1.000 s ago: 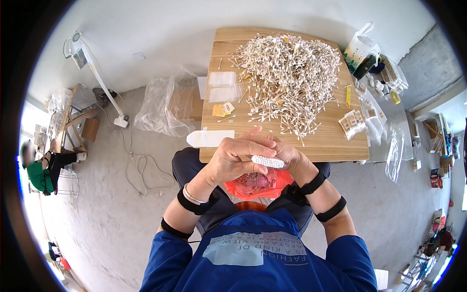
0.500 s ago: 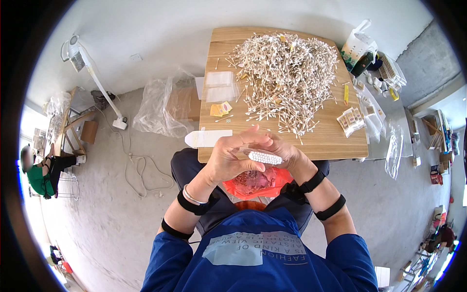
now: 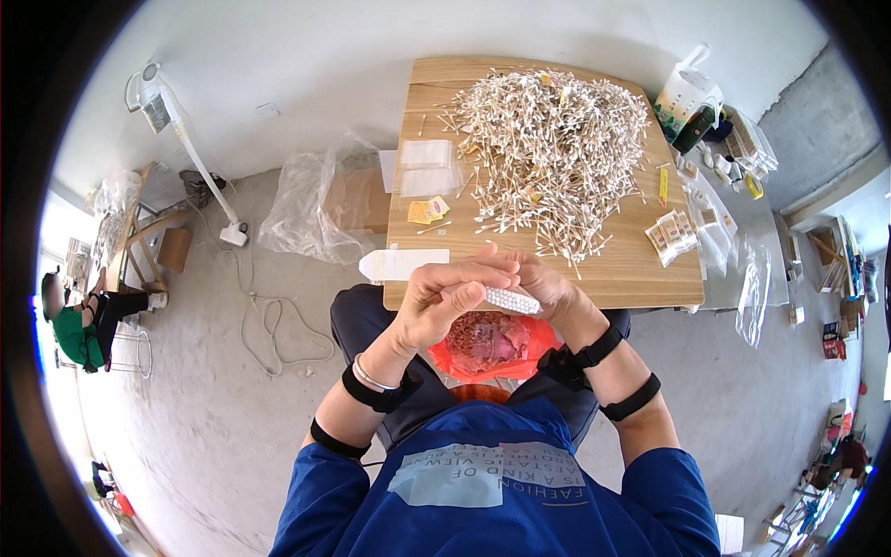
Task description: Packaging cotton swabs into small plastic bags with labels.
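Observation:
A tight bundle of cotton swabs (image 3: 512,300), its white tips packed in a flat block, is held between my two hands in front of the table's near edge. My left hand (image 3: 444,299) closes on its left end, thumb below and fingers over the top. My right hand (image 3: 549,286) wraps the right end. Whether a clear bag surrounds the bundle I cannot tell. Beyond my hands a big loose heap of cotton swabs (image 3: 557,148) covers much of the wooden table (image 3: 427,88). Beneath my hands, between my knees, hangs a red plastic bag (image 3: 487,348) with pinkish contents.
Clear bags (image 3: 427,167), yellow cards (image 3: 427,211) and a white card strip (image 3: 404,264) lie on the table's left. Filled swab packs (image 3: 670,237) lie at its right. A big clear plastic sheet (image 3: 306,209) and a cable (image 3: 269,325) are on the floor. Another person (image 3: 79,325) sits far left.
My left thumb has moved up against the bundle, and its fingers have come down closer over it. The bundle's end is now tilted more. The whole view has shifted slightly.

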Demonstrator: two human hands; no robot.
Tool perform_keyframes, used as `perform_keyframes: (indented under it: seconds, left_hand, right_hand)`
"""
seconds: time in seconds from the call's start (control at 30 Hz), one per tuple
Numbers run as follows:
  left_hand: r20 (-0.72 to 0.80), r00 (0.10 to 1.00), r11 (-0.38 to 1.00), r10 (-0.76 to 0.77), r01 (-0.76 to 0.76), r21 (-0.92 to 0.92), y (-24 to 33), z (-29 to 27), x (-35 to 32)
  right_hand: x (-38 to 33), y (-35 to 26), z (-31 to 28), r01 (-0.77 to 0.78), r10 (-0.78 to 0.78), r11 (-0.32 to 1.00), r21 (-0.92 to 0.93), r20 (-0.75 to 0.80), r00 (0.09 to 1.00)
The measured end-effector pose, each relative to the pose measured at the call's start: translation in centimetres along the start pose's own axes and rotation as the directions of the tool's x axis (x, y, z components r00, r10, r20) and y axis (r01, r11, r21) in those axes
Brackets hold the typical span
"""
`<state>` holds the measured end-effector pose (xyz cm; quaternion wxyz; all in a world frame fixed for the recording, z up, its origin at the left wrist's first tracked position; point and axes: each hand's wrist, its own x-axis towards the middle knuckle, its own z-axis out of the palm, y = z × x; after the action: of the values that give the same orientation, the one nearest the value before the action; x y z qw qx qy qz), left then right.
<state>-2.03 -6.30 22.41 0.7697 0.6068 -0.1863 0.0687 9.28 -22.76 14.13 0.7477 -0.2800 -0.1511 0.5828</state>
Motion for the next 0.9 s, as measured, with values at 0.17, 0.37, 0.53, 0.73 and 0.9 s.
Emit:
perform_keyframes:
  seconds: [0.17,0.37,0.53,0.73,0.9]
  left_hand:
    - [-0.065,0.995,0.996,0.072,-0.075,-0.042,-0.2,0.7,0.1]
    - [-0.111,0.990,0.992,0.084,-0.073,0.099,-1.1,1.0,0.1]
    - [-0.152,0.985,0.995,0.080,-0.071,0.068,-1.5,1.3,0.3]
    - [-0.146,0.986,0.992,0.081,-0.067,0.104,-2.7,0.4,0.1]
    - [-0.417,0.882,0.971,-0.217,0.241,0.005,-5.5,-2.2,-0.8]
  right_hand:
    - [0.0,-0.9,1.9,0.027,-0.027,1.000,-0.010,-0.071,0.997]
    - [0.0,-1.2,2.6,0.076,-0.076,0.997,0.032,0.005,0.997]
    - [0.3,-0.5,1.9,0.078,-0.074,0.995,0.054,-0.077,0.994]
    - [0.7,-1.2,3.4,0.035,-0.035,0.999,-0.007,-0.221,0.975]
    - [0.6,-2.6,1.5,-0.233,-0.055,0.737,-0.634,-0.400,0.915]
